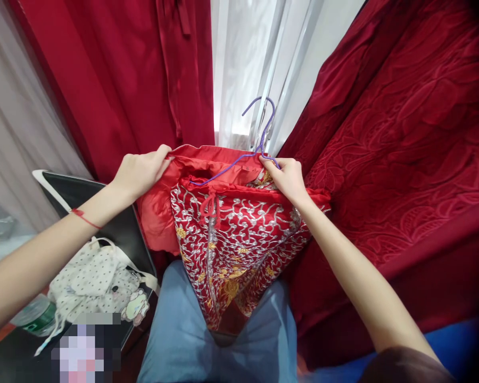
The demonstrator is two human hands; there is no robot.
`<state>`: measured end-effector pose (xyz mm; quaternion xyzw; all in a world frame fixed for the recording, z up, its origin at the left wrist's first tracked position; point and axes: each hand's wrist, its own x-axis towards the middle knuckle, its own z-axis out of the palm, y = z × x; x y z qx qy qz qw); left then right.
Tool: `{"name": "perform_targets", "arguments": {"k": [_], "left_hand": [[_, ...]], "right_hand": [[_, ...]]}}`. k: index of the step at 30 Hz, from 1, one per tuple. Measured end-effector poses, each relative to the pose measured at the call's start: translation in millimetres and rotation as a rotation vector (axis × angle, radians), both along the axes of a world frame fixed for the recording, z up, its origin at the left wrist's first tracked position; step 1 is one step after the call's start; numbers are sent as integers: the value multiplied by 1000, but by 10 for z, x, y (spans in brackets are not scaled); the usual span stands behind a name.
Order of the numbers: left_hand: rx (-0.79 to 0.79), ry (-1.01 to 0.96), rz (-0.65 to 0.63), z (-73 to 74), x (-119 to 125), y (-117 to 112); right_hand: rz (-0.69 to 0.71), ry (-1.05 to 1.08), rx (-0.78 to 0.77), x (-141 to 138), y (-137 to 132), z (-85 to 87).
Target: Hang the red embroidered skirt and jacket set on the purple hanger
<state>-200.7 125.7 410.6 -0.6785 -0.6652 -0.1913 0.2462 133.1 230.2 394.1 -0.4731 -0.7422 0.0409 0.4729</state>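
Note:
A red skirt [239,229] with silver and gold embroidery hangs in front of my legs, its red lining [159,223] showing on the left. A small red tie is knotted at its waist. My left hand [141,169] pinches the upper left edge of the skirt. Across the waist lies a purple wire hanger [228,171], hook pointing up, its left arm reaching into the waist opening. My right hand [286,180] is closed on the hanger's right arm near the neck, with skirt fabric bunched against it. The fingertips behind the cloth are hidden.
Red garments [403,159] hang close on the right, and red cloth [115,80] hangs on the left. A black chair [133,239] with a white frame carries a dotted white bag [88,276]. A plastic bottle [35,315] is beside the bag. White curtain [237,69] is straight ahead.

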Motion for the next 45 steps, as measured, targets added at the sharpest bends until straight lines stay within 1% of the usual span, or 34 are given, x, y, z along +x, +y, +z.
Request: {"name": "perform_targets", "arguments": {"k": [1, 3, 4, 5, 6, 7, 9, 10, 11, 13, 16, 17, 19, 20, 21, 22, 24, 26, 28, 31, 33, 35, 37, 39, 40, 42, 45], "left_hand": [[5, -34, 25, 59, 118, -114], [23, -128, 47, 148, 443, -325], [10, -176, 21, 160, 646, -416], [-38, -215, -32, 143, 865, -490], [-109, -238, -84, 97, 1090, -542], [-215, -241, -139, 26, 1306, -569], [-425, -204, -194, -156, 1659, -537], [-444, -180, -250, -247, 1775, -482], [-417, -172, -288, -325, 1843, -408], [-334, -200, -352, -426, 1844, -238], [-199, -329, -472, -473, 1602, -22], [-113, -380, -500, -486, 1488, 35], [119, -436, -496, -538, 1245, 149], [237, -429, -473, -579, 1125, 211], [312, -398, -453, -625, 1011, 278], [334, -360, -448, -672, 910, 348], [272, -300, -457, -743, 765, 478], [203, -284, -438, -753, 721, 568], [191, -291, -402, -690, 775, 603], [188, -296, -406, -491, 982, 610], [168, -339, -440, -329, 1155, 640], [131, -442, -503, -182, 1323, 706], [57, -548, -593, -84, 1467, 789], [8, -613, -644, -54, 1572, 861], [13, -634, -639, -61, 1607, 888], [66, -667, -598, -102, 1646, 921], [104, -666, -553, -160, 1641, 923]], "right_hand": [[-39, -10, 10, 9, 0, 7], [-123, -25, 41, 27, -10, 12], [-154, -28, 55, 37, -21, 10], [-171, -31, 64, 48, -36, 6], [-176, -34, 68, 59, -54, -1], [-175, -39, 69, 72, -73, -8], [-168, -49, 70, 104, -113, -26], [-168, -55, 73, 125, -132, -35], [-171, -63, 77, 148, -149, -44], [-177, -83, 77, 198, -173, -63], [-160, -107, 60, 254, -179, -94], [-153, -104, 54, 260, -176, -104], [-149, -82, 45, 248, -172, -120], [-153, -67, 40, 234, -174, -126], [-157, -56, 33, 218, -179, -129], [-158, -48, 23, 201, -186, -131], [-149, -43, 2, 175, -204, -126], [-128, -32, -19, 163, -219, -114], [-105, 2, -42, 163, -232, -99], [-62, 45, -74, 165, -257, -84], [-15, 47, -75, 162, -279, -88], [57, 48, -66, 164, -293, -103], [136, 88, -75, 181, -281, -128], [171, 179, -129, 211, -239, -157], [166, 230, -161, 227, -210, -171], [141, 302, -207, 252, -154, -192], [130, 322, -223, 243, -112, -188]]}}
